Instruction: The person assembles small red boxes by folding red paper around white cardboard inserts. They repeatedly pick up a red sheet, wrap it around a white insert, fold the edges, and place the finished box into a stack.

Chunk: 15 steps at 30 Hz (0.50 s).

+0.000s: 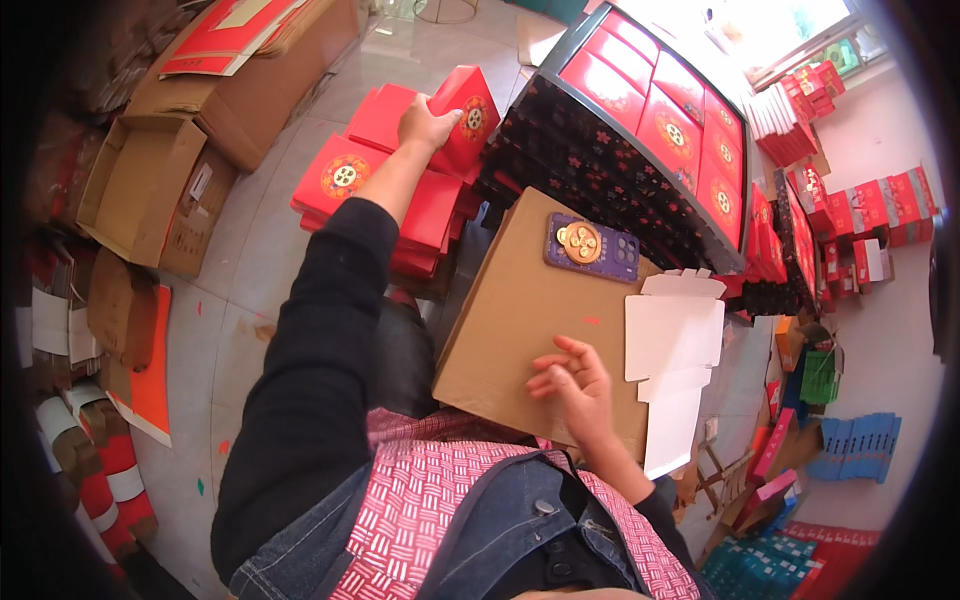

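My left hand [428, 126] reaches far forward and grips the edge of a red box [466, 118] with a round gold-and-white emblem. This box stands tilted on its side among stacked red boxes [330, 172], next to a large black floral-sided box. My right hand [580, 388], fingers apart and slightly curled, holds nothing. It hovers over a brown cardboard surface [500, 335] in front of me. On that cardboard lie a purple phone [622, 258] with a round gold attachment and, at its right edge, a white unfolded carton blank [675, 340].
The large black floral box [590, 150] holds several red boxes in rows. Brown cartons [140, 190] stand on the tiled floor at left. More red boxes [880, 205] are stacked along the right wall, with blue packs [858, 447] and a green basket [820, 376] below.
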Each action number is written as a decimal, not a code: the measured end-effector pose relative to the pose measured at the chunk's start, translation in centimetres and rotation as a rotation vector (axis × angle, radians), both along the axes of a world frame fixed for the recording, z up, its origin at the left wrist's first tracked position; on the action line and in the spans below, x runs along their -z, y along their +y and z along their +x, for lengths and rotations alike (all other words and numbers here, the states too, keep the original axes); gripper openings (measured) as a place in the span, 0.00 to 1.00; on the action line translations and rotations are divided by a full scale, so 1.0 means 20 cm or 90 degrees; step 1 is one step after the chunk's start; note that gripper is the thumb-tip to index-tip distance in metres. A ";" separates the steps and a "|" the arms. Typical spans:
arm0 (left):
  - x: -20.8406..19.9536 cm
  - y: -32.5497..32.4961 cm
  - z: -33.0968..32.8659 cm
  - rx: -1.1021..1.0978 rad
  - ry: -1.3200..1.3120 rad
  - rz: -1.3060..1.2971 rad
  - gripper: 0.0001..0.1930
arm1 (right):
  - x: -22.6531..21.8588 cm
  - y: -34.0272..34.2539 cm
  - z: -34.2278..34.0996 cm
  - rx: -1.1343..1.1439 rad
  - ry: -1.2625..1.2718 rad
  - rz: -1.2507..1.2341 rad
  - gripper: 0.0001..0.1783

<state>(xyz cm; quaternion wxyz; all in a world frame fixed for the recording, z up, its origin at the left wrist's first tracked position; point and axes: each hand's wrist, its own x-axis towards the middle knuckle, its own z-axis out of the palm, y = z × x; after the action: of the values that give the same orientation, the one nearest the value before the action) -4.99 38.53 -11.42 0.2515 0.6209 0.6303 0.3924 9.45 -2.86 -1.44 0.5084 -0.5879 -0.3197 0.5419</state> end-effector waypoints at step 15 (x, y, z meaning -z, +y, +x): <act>-0.27 -0.10 -0.20 -0.156 -0.148 0.105 0.27 | 0.39 1.77 -0.15 -0.668 -1.431 0.207 0.12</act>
<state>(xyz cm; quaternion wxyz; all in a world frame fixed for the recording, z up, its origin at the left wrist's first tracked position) -9.06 36.50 -6.07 0.2212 0.5084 0.6336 0.5396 6.51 32.56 -9.34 -0.2562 -0.4572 -0.8350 -0.1678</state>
